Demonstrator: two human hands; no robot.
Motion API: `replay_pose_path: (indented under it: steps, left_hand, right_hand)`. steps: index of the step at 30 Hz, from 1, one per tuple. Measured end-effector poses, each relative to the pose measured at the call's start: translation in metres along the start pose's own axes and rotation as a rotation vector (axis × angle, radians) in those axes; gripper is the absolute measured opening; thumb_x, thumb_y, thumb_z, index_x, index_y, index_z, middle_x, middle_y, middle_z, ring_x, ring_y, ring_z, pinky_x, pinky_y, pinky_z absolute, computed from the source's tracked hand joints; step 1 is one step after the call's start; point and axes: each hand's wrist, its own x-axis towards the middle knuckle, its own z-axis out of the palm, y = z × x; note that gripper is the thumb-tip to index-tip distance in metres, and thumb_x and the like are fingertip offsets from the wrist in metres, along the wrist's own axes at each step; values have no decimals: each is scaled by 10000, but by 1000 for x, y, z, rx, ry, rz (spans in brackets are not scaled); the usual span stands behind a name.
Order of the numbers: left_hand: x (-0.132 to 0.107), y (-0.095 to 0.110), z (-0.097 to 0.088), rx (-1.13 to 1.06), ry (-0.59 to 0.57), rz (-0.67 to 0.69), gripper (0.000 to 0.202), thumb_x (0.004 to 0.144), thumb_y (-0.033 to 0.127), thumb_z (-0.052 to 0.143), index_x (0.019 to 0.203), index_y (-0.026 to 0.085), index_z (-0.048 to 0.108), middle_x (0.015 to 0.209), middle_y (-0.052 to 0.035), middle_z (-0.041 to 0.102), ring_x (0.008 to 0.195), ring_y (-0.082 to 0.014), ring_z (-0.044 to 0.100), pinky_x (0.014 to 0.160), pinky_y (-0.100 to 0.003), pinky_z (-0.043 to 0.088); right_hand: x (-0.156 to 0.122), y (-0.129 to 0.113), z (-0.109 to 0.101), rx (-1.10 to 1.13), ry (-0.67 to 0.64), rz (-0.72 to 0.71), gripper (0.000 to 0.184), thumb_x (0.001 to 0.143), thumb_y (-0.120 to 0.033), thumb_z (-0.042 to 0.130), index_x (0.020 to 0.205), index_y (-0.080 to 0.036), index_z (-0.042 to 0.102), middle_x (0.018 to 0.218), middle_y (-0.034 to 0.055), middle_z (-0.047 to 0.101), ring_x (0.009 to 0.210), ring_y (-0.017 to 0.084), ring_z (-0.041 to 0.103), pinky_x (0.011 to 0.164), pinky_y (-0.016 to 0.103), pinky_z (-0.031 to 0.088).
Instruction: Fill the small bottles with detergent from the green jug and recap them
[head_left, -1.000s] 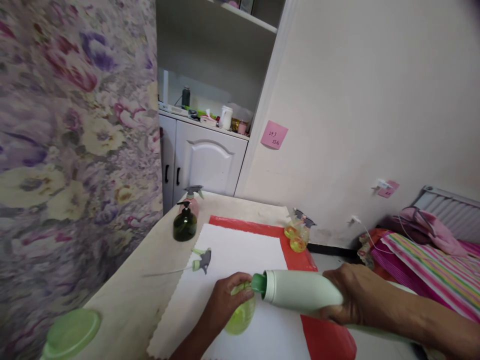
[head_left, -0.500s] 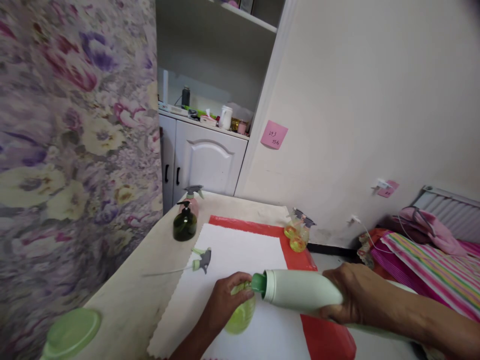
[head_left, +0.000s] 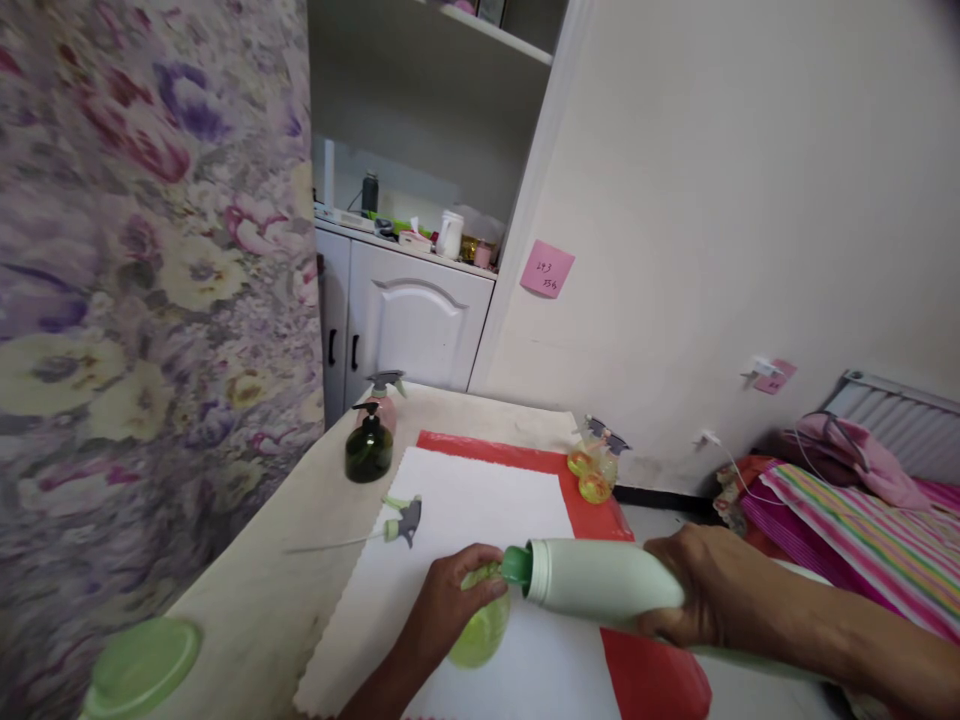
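My left hand (head_left: 461, 590) is closed round the neck of a clear yellow-green spray bottle (head_left: 480, 632), which stands on a white sheet (head_left: 480, 500) without its sprayer top. In my right hand (head_left: 686, 580) is a large pale green bottle (head_left: 592, 580), tipped nearly level with its mouth toward the left. The green spout (head_left: 516, 565) of the pale bottle meets the small bottle's opening beside my left fingers. Whether liquid is flowing there I cannot tell. A grey and green trigger sprayer (head_left: 405, 522) with a long tube lies to the left of my left hand.
A dark green pump bottle (head_left: 369, 448) and a pink spray bottle (head_left: 384, 405) stand at the table's back left. Spray bottles with yellow liquid (head_left: 596, 480) are at the right edge on the red sheet (head_left: 637, 670). A green lid (head_left: 142, 665) lies front left.
Both hands keep their hold and the two bottles stay in the same position. The whole view has shifted only very slightly.
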Motion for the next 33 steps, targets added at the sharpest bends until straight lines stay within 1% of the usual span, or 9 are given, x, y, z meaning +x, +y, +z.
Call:
replay_pose_path:
  steps: [3, 8, 12, 18, 22, 26, 30, 33]
  left_hand:
    - [1, 0, 0, 1, -1, 6, 177, 728, 257, 691, 894, 203, 715, 897, -22, 749, 926, -240, 660, 866, -315, 455]
    - [1, 0, 0, 11, 1, 10, 180, 725, 259, 692, 894, 199, 713, 902, -26, 747, 936, -245, 657, 870, -318, 452]
    - [0, -1, 0, 16, 1, 7, 182, 732, 272, 690, 896, 197, 714, 903, -29, 747, 933, -247, 658, 871, -323, 452]
    - [2, -4, -1, 13, 6, 9, 189, 724, 265, 699, 900, 198, 714, 901, -26, 747, 933, -246, 660, 875, -319, 451]
    - [2, -6, -1, 9, 5, 9, 191, 724, 266, 698, 903, 201, 713, 912, -28, 749, 941, -248, 660, 878, -321, 453]
    - [0, -4, -1, 12, 5, 16, 181, 726, 266, 697, 895, 204, 715, 904, -25, 748, 935, -245, 660, 875, -319, 453]
    - [0, -2, -2, 4, 11, 12, 180, 720, 264, 696, 888, 202, 716, 899, -26, 752, 930, -242, 662, 874, -316, 456]
    - [0, -1, -2, 10, 23, 0, 188, 713, 267, 695, 888, 200, 716, 900, -28, 755, 928, -246, 663, 871, -319, 460]
  right_hand:
    - [1, 0, 0, 6, -2, -10, 277, 723, -489, 653, 781, -223, 701, 664, 40, 710, 579, 194, 649, 495, 242, 354]
    - [0, -2, -1, -3, -3, 27, 260, 714, -464, 659, 768, -212, 694, 672, 54, 717, 591, 211, 658, 495, 251, 351]
    - [-1, -2, -2, -8, -7, 20, 285, 720, -486, 647, 781, -213, 697, 673, 56, 716, 591, 213, 655, 497, 255, 360]
    - [-1, -5, -4, 12, -14, 19, 226, 701, -431, 663, 757, -213, 687, 662, 38, 713, 591, 198, 660, 485, 232, 351]
    - [-1, -5, -4, 9, -12, 19, 267, 711, -473, 654, 765, -215, 693, 663, 41, 712, 601, 202, 663, 487, 231, 349]
    - [1, 5, 5, 18, -10, 15, 301, 715, -512, 653, 785, -222, 696, 675, 35, 715, 605, 194, 651, 493, 231, 345]
    - [2, 19, 23, 71, 4, 1, 351, 725, -555, 642, 770, -208, 677, 663, 25, 708, 567, 162, 614, 480, 229, 304]
    - [3, 27, 35, 152, -6, 10, 373, 735, -555, 630, 771, -186, 672, 688, 45, 719, 583, 169, 609, 489, 230, 321]
